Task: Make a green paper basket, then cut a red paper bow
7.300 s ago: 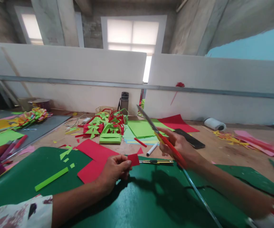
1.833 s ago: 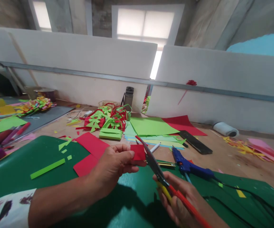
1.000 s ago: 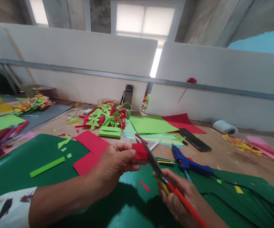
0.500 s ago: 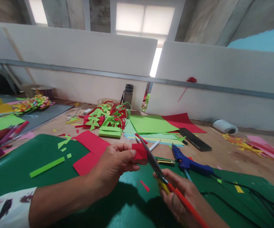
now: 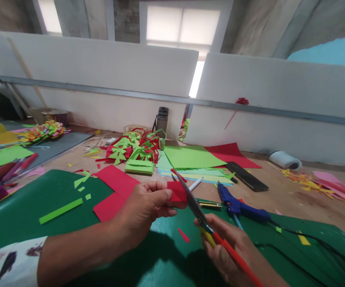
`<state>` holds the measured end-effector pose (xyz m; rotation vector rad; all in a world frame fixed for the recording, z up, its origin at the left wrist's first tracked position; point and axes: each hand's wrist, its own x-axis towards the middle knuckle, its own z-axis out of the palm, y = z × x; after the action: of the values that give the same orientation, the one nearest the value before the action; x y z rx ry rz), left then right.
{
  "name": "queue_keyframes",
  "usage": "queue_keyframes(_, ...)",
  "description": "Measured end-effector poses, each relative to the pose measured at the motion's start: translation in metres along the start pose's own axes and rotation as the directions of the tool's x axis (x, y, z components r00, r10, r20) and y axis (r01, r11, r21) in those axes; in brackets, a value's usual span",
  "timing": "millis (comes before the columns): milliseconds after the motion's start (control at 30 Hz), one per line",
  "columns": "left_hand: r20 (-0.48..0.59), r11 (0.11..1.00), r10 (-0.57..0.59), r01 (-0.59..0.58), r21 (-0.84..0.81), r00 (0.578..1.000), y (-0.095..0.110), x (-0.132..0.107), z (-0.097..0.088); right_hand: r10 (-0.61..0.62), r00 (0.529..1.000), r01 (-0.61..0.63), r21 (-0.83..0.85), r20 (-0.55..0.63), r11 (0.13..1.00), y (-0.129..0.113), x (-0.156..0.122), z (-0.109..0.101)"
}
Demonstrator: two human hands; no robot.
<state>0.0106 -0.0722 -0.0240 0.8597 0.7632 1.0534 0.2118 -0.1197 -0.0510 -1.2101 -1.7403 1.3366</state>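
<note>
Between the thumb and fingers of my left hand (image 5: 148, 205) is a small piece of red paper (image 5: 177, 194), held up above the green mat. My right hand (image 5: 229, 247) is closed round the red and yellow handles of a pair of scissors (image 5: 196, 207). The scissor blades slant up to the left, against the right edge of the red piece. Below them a thin red scrap (image 5: 184, 235) lies on the mat. Larger red sheets (image 5: 119, 182) rest behind my left hand, partly hidden by it.
A blue glue gun (image 5: 239, 207) with a black cord lies to the right, near a black phone (image 5: 247, 176). Green sheets (image 5: 193, 156), a pile of red and green paper pieces (image 5: 136, 147) and a bottle (image 5: 162, 119) stand farther back. A green strip (image 5: 61, 211) lies left.
The whole view has shifted very slightly. Both hands, the red paper and the scissors keep nearly the same places relative to each other.
</note>
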Motion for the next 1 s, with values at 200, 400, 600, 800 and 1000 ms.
queue_keyframes(200, 0.009, 1.0, 0.008, -0.008, 0.01, 1.0, 0.0002, -0.0008, 0.0001, -0.004, 1.0, 0.004, 0.033, 0.005, 0.999, 0.0012, -0.0004, -0.0008)
queue_keyframes(400, 0.0, 1.0, 0.0, 0.0, 0.009, 1.0, -0.0003, -0.0006, -0.0016, -0.023, 1.0, 0.021, 0.067, 0.019, 0.998, -0.0007, -0.0001, -0.0009)
queue_keyframes(600, 0.001, 1.0, 0.002, -0.002, 0.008, 1.0, 0.0001, -0.0002, -0.0004, -0.04, 0.999, 0.041, 0.045, -0.024, 0.998, -0.0057, -0.0011, 0.0019)
queue_keyframes(800, 0.005, 1.0, 0.004, -0.004, 0.013, 1.0, 0.0001, -0.0001, -0.0002, -0.057, 0.996, 0.057, -0.007, -0.067, 0.998, -0.0063, -0.001, 0.0045)
queue_keyframes(1000, 0.005, 1.0, 0.001, -0.001, 0.01, 1.0, 0.0003, -0.0006, 0.0002, -0.046, 0.998, 0.047, 0.0, -0.045, 0.999, 0.0025, 0.0015, 0.0027)
